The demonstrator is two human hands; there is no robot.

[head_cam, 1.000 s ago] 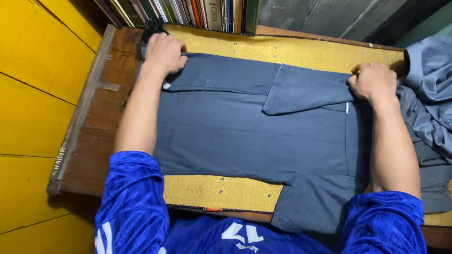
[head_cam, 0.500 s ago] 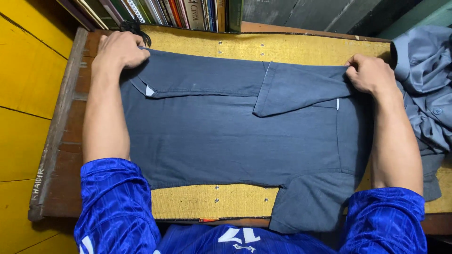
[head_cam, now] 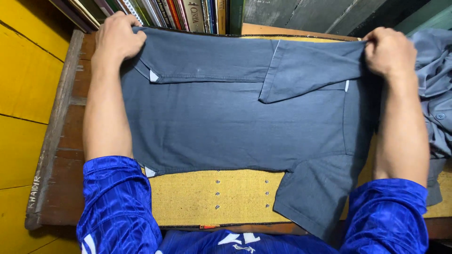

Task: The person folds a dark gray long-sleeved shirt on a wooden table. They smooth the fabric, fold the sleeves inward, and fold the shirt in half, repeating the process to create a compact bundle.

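A dark grey-blue shirt lies spread across a yellow mat on a wooden table. Its far edge is folded over, with one sleeve flap lying across the middle. My left hand grips the shirt's far left corner. My right hand pinches the far right corner. Both corners are lifted off the mat. A sleeve hangs over the near table edge at the right. Both my arms wear blue shiny sleeves.
A row of upright books stands along the far edge of the table. More grey-blue clothes are piled at the right. A yellow panelled wall is on the left.
Both hands have pulled the shirt's far edge towards me and lifted it. The view has shifted, so the shirt sits lower and larger in the frame.
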